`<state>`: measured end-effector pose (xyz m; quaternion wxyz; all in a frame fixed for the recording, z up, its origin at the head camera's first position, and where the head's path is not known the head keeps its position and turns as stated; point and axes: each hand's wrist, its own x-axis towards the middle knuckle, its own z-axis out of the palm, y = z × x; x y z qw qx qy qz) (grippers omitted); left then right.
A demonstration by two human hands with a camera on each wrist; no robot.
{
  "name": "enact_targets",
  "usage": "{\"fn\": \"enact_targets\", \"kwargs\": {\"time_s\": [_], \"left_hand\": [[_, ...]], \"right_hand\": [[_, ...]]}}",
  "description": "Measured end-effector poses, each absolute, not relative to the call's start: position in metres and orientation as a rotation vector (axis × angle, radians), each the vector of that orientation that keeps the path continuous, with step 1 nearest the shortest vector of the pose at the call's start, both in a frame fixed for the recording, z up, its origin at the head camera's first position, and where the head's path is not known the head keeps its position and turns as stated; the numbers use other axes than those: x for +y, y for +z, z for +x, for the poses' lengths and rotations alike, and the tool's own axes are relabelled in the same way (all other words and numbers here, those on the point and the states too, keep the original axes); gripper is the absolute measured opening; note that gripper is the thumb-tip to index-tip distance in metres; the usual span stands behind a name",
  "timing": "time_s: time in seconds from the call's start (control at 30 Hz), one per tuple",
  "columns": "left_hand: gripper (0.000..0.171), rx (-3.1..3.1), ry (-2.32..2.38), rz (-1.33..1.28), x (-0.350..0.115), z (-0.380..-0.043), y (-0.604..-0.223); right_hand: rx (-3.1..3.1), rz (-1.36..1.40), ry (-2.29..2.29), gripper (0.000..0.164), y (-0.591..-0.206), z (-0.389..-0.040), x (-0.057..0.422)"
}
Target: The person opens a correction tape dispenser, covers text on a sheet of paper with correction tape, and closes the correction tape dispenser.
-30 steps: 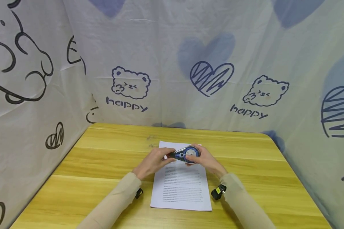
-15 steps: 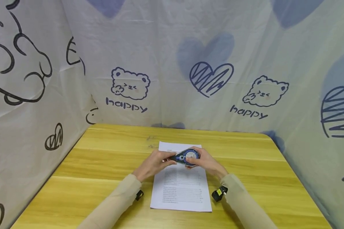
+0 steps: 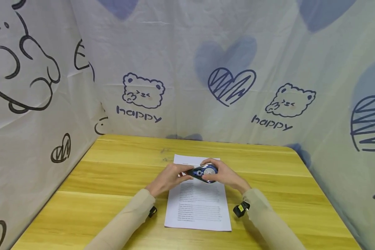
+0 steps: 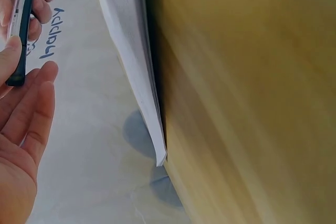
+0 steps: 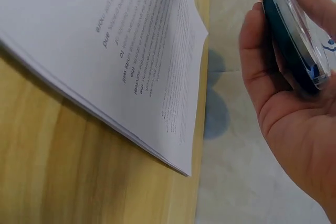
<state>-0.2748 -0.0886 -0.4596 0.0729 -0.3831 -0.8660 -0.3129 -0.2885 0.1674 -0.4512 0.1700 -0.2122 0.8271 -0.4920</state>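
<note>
A blue correction tape (image 3: 199, 173) with a clear cover and a tapered tip is held above the printed paper (image 3: 198, 211) in the head view. My left hand (image 3: 167, 177) pinches its narrow end between thumb and fingers; a bit of red shows there. Around the broad end, my right hand (image 3: 229, 176) grips with the thumb over the cover and the fingers behind. Seen edge-on in the left wrist view, the correction tape (image 4: 21, 30) spans both hands. In the right wrist view its dark side (image 5: 283, 35) lies against the curled right fingers.
The paper is a stack of several sheets lying on a wood-grain table (image 3: 112, 194). White cloth (image 3: 181, 86) printed with bears, hearts and "happy" hangs behind the table and along both sides. Black straps with a wrist camera (image 3: 241, 209) sit at the sleeves.
The correction tape has turned slightly in my hands, its broad end a little lower. My right fingers have shifted along its far edge. The paper stays put.
</note>
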Motion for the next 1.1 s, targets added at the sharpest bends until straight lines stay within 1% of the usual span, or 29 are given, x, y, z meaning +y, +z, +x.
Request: {"fn": "enact_targets", "kwargs": {"time_s": [0.13, 0.33, 0.4, 0.53, 0.7, 0.87, 1.1], "left_hand": [[0.036, -2.606, -0.928, -1.176, -0.087, -0.275, -0.460], [0.034, -2.595, -0.911, -1.213, -0.084, -0.276, -0.462], [0.033, -2.596, -0.899, -1.212, -0.083, -0.277, -0.463], [0.033, -2.603, -0.897, -1.207, -0.081, -0.279, -0.464], [0.035, -2.599, -0.916, -1.212, -0.077, -0.282, -0.464], [0.033, -2.590, -0.944, -1.213, -0.075, -0.285, -0.462], [0.032, -2.599, -0.875, -1.161, -0.074, -0.284, -0.460]], "right_hand": [[2.421, -0.718, -1.327, 0.044, -0.450, -0.286, 0.167], [2.691, -0.959, -1.091, 0.058, -0.448, -0.283, 0.163], [2.746, -0.998, -1.040, 0.057, -0.448, -0.281, 0.163], [2.830, -1.049, -0.950, 0.050, -0.446, -0.279, 0.162], [2.931, -1.121, -0.784, 0.051, -0.443, -0.278, 0.163], [3.003, -1.133, -0.646, 0.050, -0.440, -0.276, 0.163], [3.087, -0.999, -0.518, 0.049, -0.440, -0.272, 0.166]]}}
